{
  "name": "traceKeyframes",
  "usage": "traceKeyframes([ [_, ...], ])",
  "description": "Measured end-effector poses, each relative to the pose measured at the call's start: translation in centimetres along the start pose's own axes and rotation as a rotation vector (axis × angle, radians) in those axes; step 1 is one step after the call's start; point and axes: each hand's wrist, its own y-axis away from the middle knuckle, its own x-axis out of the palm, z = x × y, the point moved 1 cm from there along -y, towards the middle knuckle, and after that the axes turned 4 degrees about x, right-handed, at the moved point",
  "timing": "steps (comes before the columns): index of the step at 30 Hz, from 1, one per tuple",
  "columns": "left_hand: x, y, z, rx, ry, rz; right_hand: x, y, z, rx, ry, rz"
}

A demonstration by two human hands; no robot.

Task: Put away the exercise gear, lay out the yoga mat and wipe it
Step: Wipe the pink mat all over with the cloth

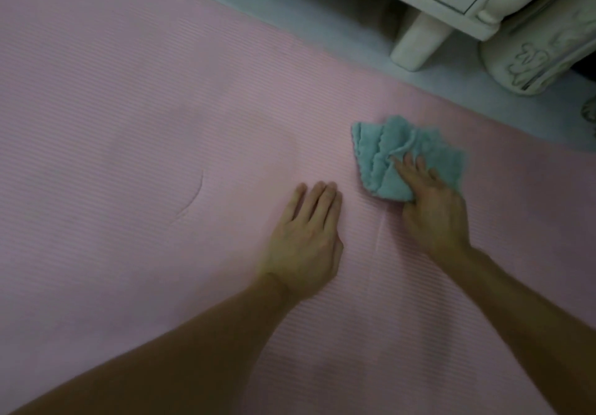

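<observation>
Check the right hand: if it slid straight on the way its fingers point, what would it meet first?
Beyond the cloth it holds, the right hand would cross only bare yoga mat, then likely the mat's far edge and floor. The white furniture leg seems right of that line.

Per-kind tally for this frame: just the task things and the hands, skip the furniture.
Mat: 1
Cloth: 1
Hands: 2, the left hand flat on the mat and the right hand on the cloth
Total: 4
</observation>
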Motion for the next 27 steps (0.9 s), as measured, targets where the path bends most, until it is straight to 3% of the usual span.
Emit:
traceKeyframes([
  [5, 0.0, -0.1, -0.1, 0.008, 0.017, -0.011, -2.5, -3.3, -1.6, 0.193, -0.166, -0.007],
  [11, -0.1, 0.1, 0.1, 0.029, -0.002, 0.015, 2.2, 8.9, 3.8, 0.028, -0.165, -0.084],
  [16, -0.2, 0.3, 0.3, 0.04, -0.032, 0.099, 2.9, 20.0, 6.6, 0.026, -0.14, -0.044],
  [27, -1.9, 2.9, -0.1, 0.091, 0.064, 0.195, 2.5, 20.1, 6.8, 0.022, -0.017, 0.053],
])
